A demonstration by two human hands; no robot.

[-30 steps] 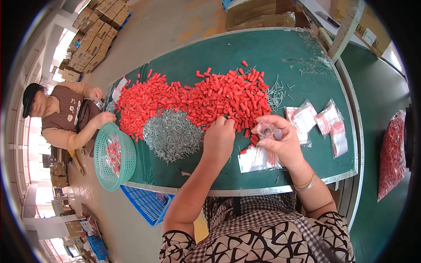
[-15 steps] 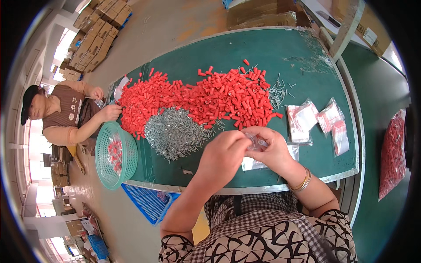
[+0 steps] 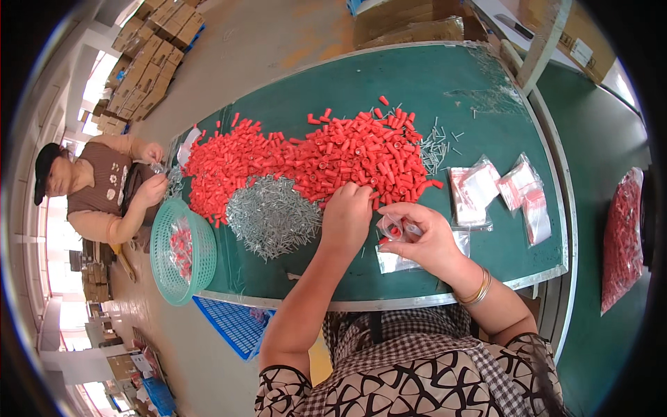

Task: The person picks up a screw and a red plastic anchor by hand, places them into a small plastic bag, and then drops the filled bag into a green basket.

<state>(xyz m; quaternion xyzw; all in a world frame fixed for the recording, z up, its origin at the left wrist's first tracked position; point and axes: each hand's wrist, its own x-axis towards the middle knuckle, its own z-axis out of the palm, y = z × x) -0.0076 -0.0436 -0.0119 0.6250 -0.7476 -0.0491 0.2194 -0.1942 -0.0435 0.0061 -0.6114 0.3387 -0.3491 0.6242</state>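
My left hand (image 3: 347, 217) is at the near edge of a heap of red plastic caps (image 3: 361, 153), its fingers curled down against them. What its fingertips grip, if anything, is hidden. To the right, my right hand (image 3: 425, 240) holds a small clear plastic bag (image 3: 394, 224) with its mouth spread, and a bit of red shows inside. Under that hand lies a flat clear bag (image 3: 396, 263). A pile of silver screws (image 3: 272, 215) sits left of my left hand, touching the red caps.
Stacked small bags (image 3: 472, 198) and more bags (image 3: 526, 191) lie at the right. A green basket (image 3: 208, 240) holding filled bags stands by the table's left edge, near a co-worker (image 3: 104, 181). Loose screws (image 3: 434, 149) lie beside the caps. A large red-filled bag (image 3: 622, 240) is far right.
My left hand has left the bag and moved left and away from me to the red caps. My right hand keeps the bag, now with its mouth wider. The co-worker's hands have shifted.
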